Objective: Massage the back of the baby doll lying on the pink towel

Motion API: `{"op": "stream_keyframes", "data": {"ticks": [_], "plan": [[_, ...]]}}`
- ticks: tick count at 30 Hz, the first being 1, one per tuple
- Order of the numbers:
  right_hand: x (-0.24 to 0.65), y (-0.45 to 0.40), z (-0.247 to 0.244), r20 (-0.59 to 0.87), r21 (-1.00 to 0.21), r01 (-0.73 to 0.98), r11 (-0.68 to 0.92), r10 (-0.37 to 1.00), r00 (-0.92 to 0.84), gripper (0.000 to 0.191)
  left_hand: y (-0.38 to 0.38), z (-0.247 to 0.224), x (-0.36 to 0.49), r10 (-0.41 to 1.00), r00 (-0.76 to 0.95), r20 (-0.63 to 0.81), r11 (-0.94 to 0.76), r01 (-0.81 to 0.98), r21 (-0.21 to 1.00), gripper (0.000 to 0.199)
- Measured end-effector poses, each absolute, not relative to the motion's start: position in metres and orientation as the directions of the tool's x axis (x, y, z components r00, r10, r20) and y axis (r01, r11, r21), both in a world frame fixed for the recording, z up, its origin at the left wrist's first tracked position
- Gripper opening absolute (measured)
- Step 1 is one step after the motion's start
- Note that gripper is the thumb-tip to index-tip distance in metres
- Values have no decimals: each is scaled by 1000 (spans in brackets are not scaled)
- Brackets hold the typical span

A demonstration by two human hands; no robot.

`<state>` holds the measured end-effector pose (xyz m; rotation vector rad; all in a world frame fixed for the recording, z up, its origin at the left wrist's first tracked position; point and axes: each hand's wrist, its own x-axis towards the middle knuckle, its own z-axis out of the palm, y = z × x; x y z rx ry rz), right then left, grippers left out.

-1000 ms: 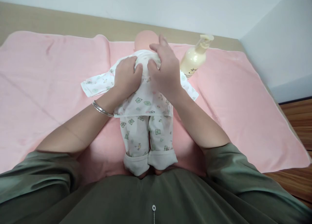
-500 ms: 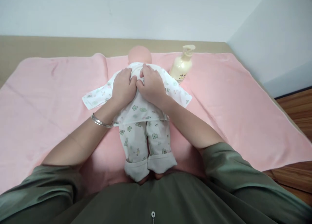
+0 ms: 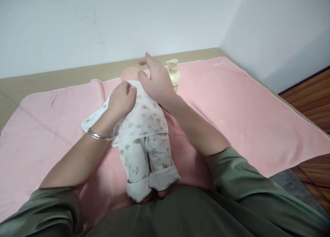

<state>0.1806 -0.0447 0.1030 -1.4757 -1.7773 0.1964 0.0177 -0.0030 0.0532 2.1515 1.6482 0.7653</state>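
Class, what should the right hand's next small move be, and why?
Probably lower the right hand onto the doll's printed shirt: that hand's fingers look raised near the doll's head, while the left hand rests on the shirt.

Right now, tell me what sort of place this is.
Probably an infant-care corner: a clothed doll lies on a pink blanket, with a cream pump bottle beside it.

Dark green top (image 3: pixel 154 219), elbow-length sleeves (image 3: pixel 234 171), silver bangle (image 3: pixel 99 136)
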Motion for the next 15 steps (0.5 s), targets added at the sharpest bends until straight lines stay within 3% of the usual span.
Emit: {"op": "stream_keyframes", "data": {"ticks": [5,9,12,15], "plan": [[220,-41,124,609,-508,819,265,783,125,43,9,77,52,945,247,216,-321,559,765,43],[246,-29,124,560,-432,885,171,820,115,56,10,95,88,960,277,50,-78,89,993,55],[254,-18,115,505,-420,899,124,855,118,58,8,111,108,916,398,-51,174,-279,944,67],[252,-9,104,451,-410,905,108,887,98,53,10,123,119,889,446,-100,323,-458,828,72]]}}
